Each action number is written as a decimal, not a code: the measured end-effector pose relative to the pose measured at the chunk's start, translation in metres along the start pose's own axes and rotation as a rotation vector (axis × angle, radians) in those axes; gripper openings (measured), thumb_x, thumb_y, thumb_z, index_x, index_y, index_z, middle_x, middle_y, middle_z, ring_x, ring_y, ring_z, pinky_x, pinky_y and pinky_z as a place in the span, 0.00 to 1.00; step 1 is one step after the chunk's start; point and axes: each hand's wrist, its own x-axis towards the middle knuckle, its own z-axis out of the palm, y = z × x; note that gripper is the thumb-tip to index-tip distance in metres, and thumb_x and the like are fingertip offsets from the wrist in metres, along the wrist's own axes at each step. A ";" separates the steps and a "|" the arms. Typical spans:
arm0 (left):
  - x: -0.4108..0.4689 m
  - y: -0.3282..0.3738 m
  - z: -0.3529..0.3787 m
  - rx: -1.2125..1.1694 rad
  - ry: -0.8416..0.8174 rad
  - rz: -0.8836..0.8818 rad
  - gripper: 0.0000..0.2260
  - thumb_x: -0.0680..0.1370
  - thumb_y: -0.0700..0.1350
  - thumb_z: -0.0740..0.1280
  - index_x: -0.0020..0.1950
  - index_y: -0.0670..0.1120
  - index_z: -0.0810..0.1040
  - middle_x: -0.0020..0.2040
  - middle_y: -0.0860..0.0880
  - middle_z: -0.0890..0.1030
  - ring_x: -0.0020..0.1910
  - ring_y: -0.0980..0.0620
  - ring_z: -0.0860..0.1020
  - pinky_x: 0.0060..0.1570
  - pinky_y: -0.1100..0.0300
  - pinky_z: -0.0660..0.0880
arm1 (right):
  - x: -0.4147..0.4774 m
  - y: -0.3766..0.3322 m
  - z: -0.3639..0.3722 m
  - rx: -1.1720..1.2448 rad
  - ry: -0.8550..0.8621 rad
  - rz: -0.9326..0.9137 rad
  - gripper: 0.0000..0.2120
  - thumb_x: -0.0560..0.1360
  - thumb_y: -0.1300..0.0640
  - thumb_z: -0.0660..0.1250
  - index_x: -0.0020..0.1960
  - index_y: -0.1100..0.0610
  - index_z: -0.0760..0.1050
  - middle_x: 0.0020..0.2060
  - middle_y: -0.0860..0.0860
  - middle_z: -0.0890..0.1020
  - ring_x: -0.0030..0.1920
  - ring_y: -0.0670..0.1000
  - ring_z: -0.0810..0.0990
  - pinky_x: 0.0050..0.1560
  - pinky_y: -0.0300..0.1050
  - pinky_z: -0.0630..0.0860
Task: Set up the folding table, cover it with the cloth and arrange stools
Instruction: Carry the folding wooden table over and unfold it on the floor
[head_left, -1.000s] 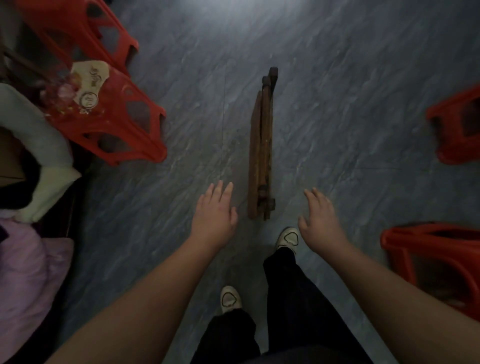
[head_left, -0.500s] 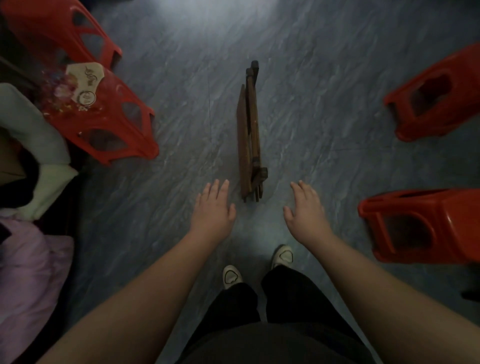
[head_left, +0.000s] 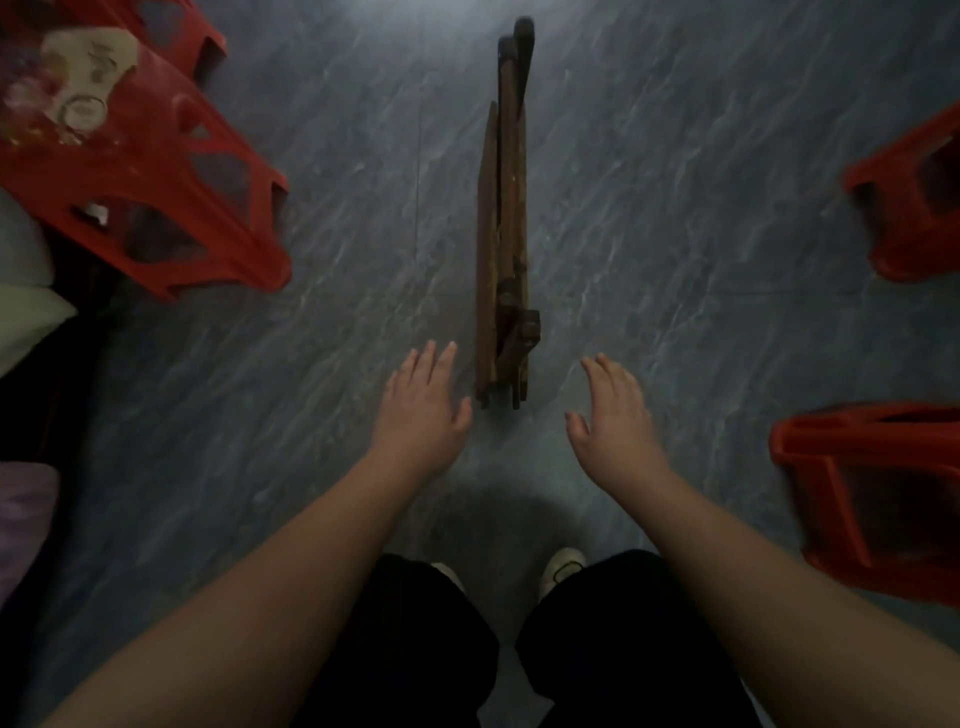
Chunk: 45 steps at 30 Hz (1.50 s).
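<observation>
Home room: tiled floor (head_left: 675, 234), plastic stools (head_left: 171, 171)

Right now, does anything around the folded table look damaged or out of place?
Only the label on the seat of the left stool: its edges look ragged, as if torn. The table stands folded on edge, with the left hand and right hand open either side, holding nothing.

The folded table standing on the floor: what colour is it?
Dark brown wood, the folded table shows best in the head view.
</observation>
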 end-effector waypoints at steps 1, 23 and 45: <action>0.015 -0.007 0.023 -0.011 -0.009 -0.012 0.33 0.81 0.58 0.57 0.81 0.51 0.45 0.82 0.48 0.48 0.80 0.48 0.47 0.78 0.48 0.49 | 0.014 0.012 0.020 0.007 0.011 -0.008 0.32 0.79 0.52 0.64 0.79 0.55 0.55 0.78 0.54 0.58 0.78 0.55 0.54 0.78 0.56 0.55; 0.175 -0.050 0.239 -0.657 0.146 0.238 0.41 0.76 0.43 0.67 0.82 0.51 0.44 0.80 0.49 0.58 0.77 0.53 0.62 0.74 0.51 0.64 | 0.168 0.077 0.225 0.543 0.062 -0.185 0.42 0.69 0.52 0.61 0.81 0.55 0.49 0.76 0.56 0.65 0.76 0.52 0.65 0.73 0.59 0.66; 0.139 -0.080 0.172 -0.399 0.157 0.068 0.42 0.78 0.44 0.68 0.81 0.59 0.42 0.80 0.45 0.59 0.74 0.43 0.66 0.72 0.53 0.63 | 0.134 0.110 0.132 0.214 0.103 -0.125 0.43 0.77 0.60 0.65 0.80 0.40 0.40 0.79 0.50 0.57 0.75 0.54 0.65 0.73 0.57 0.66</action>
